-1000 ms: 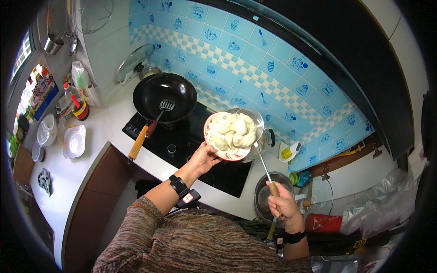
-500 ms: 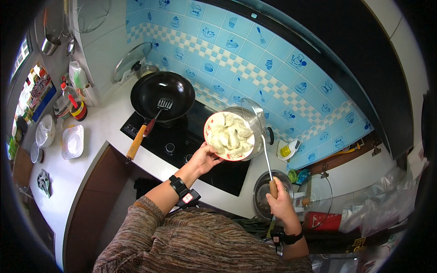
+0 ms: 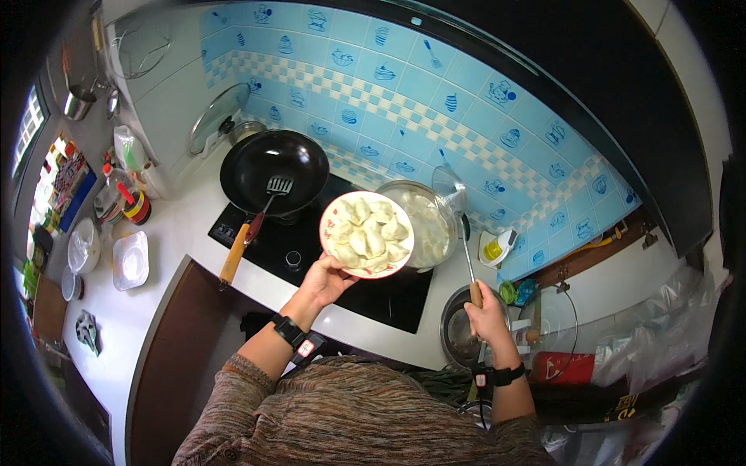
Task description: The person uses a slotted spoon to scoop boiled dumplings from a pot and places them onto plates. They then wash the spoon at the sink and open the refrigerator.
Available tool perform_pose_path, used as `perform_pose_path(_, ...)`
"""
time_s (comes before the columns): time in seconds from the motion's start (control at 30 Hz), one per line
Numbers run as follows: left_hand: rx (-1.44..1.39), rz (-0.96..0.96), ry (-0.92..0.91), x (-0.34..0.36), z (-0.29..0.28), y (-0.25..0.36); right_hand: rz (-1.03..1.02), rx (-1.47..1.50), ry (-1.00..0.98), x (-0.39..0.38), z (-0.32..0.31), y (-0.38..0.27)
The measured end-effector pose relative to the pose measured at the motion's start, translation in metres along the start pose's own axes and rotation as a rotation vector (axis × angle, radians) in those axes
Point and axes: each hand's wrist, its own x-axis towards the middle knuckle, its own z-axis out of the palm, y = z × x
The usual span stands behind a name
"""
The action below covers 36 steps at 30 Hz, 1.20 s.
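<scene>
My left hand [image 3: 326, 281] grips the lower edge of a white plate [image 3: 329, 223] with a red-patterned rim, holding it level above the stove. Several pale dumplings [image 3: 371, 233] are heaped on it. Behind the plate's right side stands a pot [image 3: 402, 186] of cloudy liquid with pale pieces in it; the plate hides its left part. In my right hand [image 3: 489, 312] is the wooden handle of a wire skimmer [image 3: 469, 260]. The skimmer's mesh head is raised at the pot's far right rim.
A black wok [image 3: 264, 159] with a slotted spatula [image 3: 280, 186] in it sits on the black cooktop [image 3: 392, 299]. A metal basin [image 3: 454, 342] is by my right hand. A glass lid [image 3: 210, 128] leans at the back left; a white tray [image 3: 130, 268] lies on the left counter.
The plate has moved left, away from over the pot, uncovering the pot's contents. The skimmer has shifted right with my right hand, its head now at the pot's far right rim.
</scene>
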Motion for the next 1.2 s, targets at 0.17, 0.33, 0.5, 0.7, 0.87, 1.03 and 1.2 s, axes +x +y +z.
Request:
perform_pose_path(0.17,0.032,0.045,0.011,-0.02,-0.002,0.012,-0.202,-0.663,0.125,0.017,-0.004,0.02)
perform_pose_path(0.33,-0.009,0.033,0.009,-0.032,-0.008,0.016,-0.103,-0.602,0.071,0.036,0.003,0.028)
perform_pose_path(0.5,-0.042,0.009,-0.003,-0.041,-0.011,0.016,0.133,-0.144,-0.105,0.05,0.003,0.03)
perform_pose_path(0.7,-0.014,0.042,0.034,-0.05,-0.003,0.015,0.273,0.566,-0.325,0.057,-0.011,0.032)
perform_pose_path(0.87,-0.008,0.046,0.016,-0.056,0.003,0.015,0.297,0.968,-0.51,0.051,-0.017,0.05)
perform_pose_path(1.03,0.01,0.053,0.03,-0.058,0.003,0.014,0.293,1.146,-0.588,0.042,-0.019,0.061)
perform_pose_path(1.2,0.035,0.052,0.048,-0.056,-0.003,0.012,0.279,1.148,-0.61,0.029,-0.022,0.055)
